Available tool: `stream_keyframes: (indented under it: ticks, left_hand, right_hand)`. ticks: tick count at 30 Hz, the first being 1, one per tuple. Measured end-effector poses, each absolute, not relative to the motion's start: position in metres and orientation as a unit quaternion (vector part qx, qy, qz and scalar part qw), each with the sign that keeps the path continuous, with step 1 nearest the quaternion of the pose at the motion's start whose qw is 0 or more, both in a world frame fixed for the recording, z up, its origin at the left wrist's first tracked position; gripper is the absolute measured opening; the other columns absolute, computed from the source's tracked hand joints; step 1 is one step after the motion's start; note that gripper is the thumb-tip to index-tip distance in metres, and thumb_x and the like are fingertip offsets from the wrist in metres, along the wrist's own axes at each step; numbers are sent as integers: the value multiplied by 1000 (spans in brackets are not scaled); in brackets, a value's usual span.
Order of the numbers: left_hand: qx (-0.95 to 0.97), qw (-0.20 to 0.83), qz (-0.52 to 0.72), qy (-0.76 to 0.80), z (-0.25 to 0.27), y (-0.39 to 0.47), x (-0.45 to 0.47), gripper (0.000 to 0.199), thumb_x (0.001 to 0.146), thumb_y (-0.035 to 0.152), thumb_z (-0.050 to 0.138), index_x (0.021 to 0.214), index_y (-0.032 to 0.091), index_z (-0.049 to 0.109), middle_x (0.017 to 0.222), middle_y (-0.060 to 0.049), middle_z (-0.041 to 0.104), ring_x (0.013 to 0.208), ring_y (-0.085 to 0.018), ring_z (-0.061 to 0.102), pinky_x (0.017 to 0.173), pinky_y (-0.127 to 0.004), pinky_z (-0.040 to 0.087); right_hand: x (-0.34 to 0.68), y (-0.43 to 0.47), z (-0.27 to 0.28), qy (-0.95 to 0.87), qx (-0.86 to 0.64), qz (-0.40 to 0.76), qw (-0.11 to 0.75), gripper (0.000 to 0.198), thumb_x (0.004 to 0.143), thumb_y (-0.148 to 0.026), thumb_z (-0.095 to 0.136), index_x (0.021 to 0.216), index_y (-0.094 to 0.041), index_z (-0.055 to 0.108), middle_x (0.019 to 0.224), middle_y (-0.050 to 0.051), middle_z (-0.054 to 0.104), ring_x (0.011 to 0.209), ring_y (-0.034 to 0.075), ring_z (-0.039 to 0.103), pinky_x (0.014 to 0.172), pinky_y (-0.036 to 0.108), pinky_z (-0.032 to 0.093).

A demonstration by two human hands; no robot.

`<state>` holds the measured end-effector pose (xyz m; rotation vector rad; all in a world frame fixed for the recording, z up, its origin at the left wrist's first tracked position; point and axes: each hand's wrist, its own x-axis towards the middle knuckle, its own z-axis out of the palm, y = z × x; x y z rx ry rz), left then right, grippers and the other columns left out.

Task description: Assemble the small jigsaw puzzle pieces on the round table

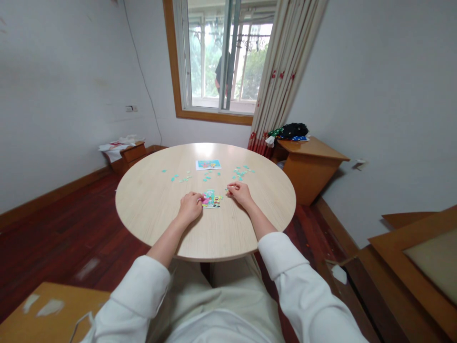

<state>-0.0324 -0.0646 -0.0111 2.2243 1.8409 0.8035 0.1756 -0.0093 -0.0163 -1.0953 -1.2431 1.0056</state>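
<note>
On the round table (157, 209), a block of joined jigsaw puzzle pieces (210, 198) with colourful cartoon figures lies in front of me. My left hand (191, 207) is at its left edge, fingers bent and pressed together on the pieces there. To the right of the block, just above the tabletop, my right hand (240, 192) pinches a small puzzle piece (226, 191), mostly covered by the fingertips. Loose turquoise pieces (240, 173) are scattered farther back, with several more pieces (185, 179) on the left. Behind them lies a printed picture (209, 165) in similar colours.
A wooden cabinet (310, 166) with dark cloth (294, 130) on top stands right of the table, beside a long curtain (282, 71). A low stand with papers (123, 143) is at the left wall. Beyond the window (205, 62), a person (224, 74) is partly visible.
</note>
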Motion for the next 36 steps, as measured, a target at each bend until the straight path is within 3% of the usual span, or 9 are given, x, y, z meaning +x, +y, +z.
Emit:
stream_keyframes:
  ticks: [14,29,36]
  left_hand:
    - [740,79,278,607,-11,-64,-33,32,78,18,41,89,21,70,100,-7,65,100,-21,57,94,-37,41]
    - [725,122,357,576,-10,-64,-33,29,72,12,40,68,19,69,95,-5,60,94,-17,57,94,-29,42]
    - [710,135,372,582,-7,-64,-33,31,73,12,40,75,16,70,98,-7,59,97,-18,57,95,-29,41]
  right_hand:
    - [176,-7,-19,-533,-467,424,564,18,60,-28,68,69,-15,60,48,-1,60,45,11,56,47,22,49]
    - [177,-8,-18,-534,-465,426,563,18,60,-27,68,70,-14,60,48,-1,61,45,11,57,48,23,49]
    - [177,-8,-20,-533,-463,428,564,14,62,-25,65,70,-14,60,48,-1,60,45,10,55,47,21,48]
